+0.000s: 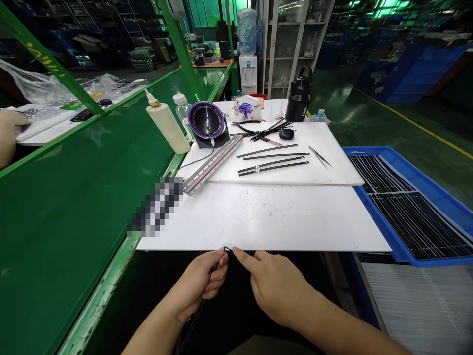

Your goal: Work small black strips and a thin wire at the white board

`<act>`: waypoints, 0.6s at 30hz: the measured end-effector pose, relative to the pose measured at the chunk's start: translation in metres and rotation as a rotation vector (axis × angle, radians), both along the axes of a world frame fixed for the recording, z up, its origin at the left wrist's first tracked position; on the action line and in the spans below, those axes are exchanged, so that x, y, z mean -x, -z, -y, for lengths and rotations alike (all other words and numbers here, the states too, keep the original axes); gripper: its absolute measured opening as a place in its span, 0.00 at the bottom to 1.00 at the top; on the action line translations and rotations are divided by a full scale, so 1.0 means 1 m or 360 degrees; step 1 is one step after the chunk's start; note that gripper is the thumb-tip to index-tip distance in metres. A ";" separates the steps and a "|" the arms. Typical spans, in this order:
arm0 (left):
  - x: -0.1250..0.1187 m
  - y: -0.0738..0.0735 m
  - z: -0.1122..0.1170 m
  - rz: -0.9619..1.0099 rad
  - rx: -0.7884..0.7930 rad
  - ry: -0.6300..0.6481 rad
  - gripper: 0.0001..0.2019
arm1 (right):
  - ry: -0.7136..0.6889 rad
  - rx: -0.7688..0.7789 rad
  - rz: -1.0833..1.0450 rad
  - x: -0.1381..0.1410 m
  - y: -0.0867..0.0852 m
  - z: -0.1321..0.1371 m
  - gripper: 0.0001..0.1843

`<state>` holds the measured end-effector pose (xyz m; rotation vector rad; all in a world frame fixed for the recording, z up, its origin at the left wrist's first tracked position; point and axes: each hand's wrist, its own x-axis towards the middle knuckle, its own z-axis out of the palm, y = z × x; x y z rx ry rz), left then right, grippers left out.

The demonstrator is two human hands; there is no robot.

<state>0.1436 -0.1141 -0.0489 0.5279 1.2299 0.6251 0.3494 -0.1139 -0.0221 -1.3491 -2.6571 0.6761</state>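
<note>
left hand (201, 283) fingers clamped on thin black strip (218, 264) at worktop (266, 222) near edge | right hand (275, 286) forefinger out, touching strip tip, other fingers loosely curled | beyond: four strips (273, 159), tweezers (320, 157), black bottle (299, 96)

Thin dark strip (199, 308): long, narrow, black, slightly flexible. Runs diagonally from lower left up to right. Upper end at near edge of white board (266, 222), pinched in left hand (201, 281); right hand (275, 286) fingertip touches strip tip.
</note>
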 end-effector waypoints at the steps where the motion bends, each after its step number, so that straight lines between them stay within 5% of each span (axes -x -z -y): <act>1: 0.000 0.000 0.000 -0.0012 -0.0002 -0.0003 0.16 | -0.0010 -0.0001 0.0009 0.000 -0.001 0.000 0.35; 18: 0.003 0.000 -0.002 -0.0030 0.0032 0.0026 0.17 | -0.0036 -0.0111 0.0109 0.000 0.006 0.003 0.34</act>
